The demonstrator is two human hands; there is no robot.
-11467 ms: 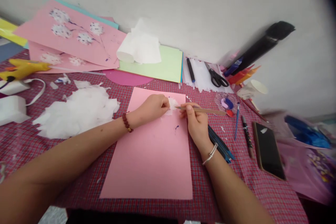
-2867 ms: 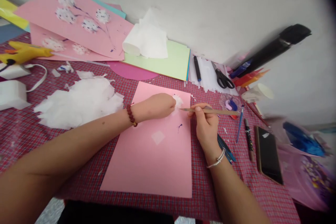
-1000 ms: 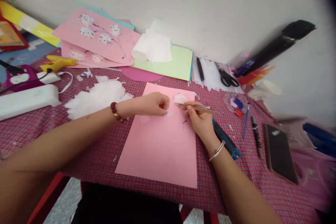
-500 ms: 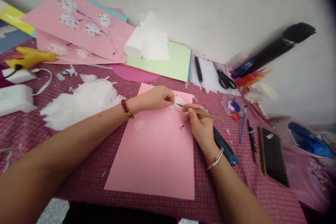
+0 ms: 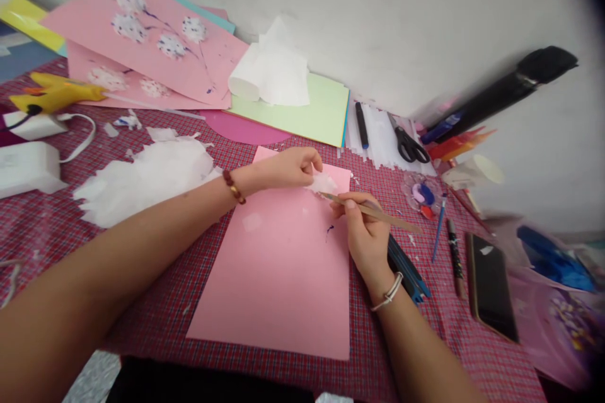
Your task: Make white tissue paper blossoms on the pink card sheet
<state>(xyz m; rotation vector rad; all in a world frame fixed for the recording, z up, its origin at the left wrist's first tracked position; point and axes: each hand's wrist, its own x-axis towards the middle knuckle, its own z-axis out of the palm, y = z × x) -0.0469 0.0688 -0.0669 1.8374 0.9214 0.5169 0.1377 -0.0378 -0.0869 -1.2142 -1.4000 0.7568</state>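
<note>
My right hand [image 5: 366, 230] grips a slim wooden stick [image 5: 392, 219], whose pointed tip touches a small piece of white tissue paper [image 5: 325, 183]. That tissue lies near the top of a pink paper sheet [image 5: 274, 283]. Just left of the tissue is my left hand [image 5: 295, 167], its fingers bent, with the index finger raised apart from the thumb and nothing visible between them. On the sheet are a small dark purple paint mark [image 5: 329, 228] and a pale square scrap [image 5: 252, 221].
Torn white tissue [image 5: 151, 176] is piled at left, near a yellow glue gun [image 5: 61, 93]. Pink sheets with tissue flowers [image 5: 171, 45] and a tissue roll [image 5: 246, 79] lie behind. Rightward are scissors [image 5: 410, 143], a paint palette [image 5: 420, 192], a blue brush [image 5: 439, 227] and a phone [image 5: 491, 286].
My left hand's fingers have lifted and parted above the tissue. The stick's tip has shifted slightly down and right with my right hand. The whole view has shifted a little.
</note>
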